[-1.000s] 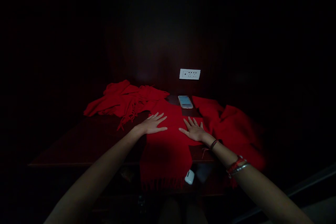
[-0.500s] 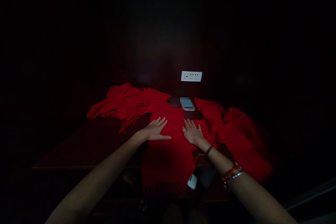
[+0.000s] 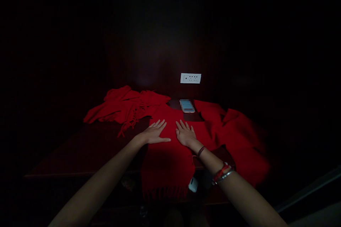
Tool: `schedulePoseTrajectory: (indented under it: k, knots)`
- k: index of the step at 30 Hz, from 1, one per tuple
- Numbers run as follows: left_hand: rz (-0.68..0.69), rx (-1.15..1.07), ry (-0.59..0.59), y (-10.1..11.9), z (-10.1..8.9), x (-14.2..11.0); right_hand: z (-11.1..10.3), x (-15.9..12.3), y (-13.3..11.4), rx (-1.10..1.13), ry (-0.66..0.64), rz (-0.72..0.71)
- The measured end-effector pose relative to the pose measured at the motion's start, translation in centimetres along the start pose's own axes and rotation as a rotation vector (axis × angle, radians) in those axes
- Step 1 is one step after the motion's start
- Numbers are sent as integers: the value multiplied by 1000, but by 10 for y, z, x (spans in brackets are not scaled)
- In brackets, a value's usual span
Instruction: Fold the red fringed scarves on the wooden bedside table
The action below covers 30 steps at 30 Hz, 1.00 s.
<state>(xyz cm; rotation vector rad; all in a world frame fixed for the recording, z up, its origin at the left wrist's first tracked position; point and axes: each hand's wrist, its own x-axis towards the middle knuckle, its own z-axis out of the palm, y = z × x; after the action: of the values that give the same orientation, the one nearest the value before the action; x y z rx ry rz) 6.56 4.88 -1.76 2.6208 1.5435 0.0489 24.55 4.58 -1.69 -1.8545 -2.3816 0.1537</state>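
A red fringed scarf [image 3: 167, 163] lies flat across the dark table, its fringed end hanging over the front edge. Palm down on the left side of the scarf is my left hand [image 3: 155, 133], fingers spread, with a ring on one finger. My right hand [image 3: 186, 133] rests flat on the scarf's right side, its fingers stretched out. More red cloth [image 3: 234, 131] spreads in loose folds to the right of my right hand. Neither hand grips anything.
A crumpled red fringed cloth [image 3: 125, 104] lies at the back left of the dark table [image 3: 80, 149]. Behind my right hand is a phone [image 3: 187, 106]. A white socket plate [image 3: 190, 78] is on the wall. Below the table edge shows a small white object [image 3: 193, 184].
My right hand has moved left, closer to my left hand, and now lies on the scarf's right part. My left hand stays at about the same place on the scarf. The view has shifted slightly.
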Motion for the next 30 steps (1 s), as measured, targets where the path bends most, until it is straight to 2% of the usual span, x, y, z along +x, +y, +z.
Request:
schedulePoseTrajectory:
  k: [6,9,14,19,23,30]
  knots:
    - [-120,-30,-5,-1,-3,1,2,-5,46,-54,7,86]
    - [-142,-24,-17,-2,-3,3,-4,-6,53,-43,20,87]
    - [-139,-15,-16,-2,-3,3,-31,-5,27,-15,160,32]
    - [-162,-14,-13,0,-3,3,-48,0,-7,-70,-94,168]
    - [-168,-15,9,-3,1,6,-49,11,-9,-87,-138,224]
    - [-282,-15,42,-14,9,8,-56,23,-6,-5,-217,286]
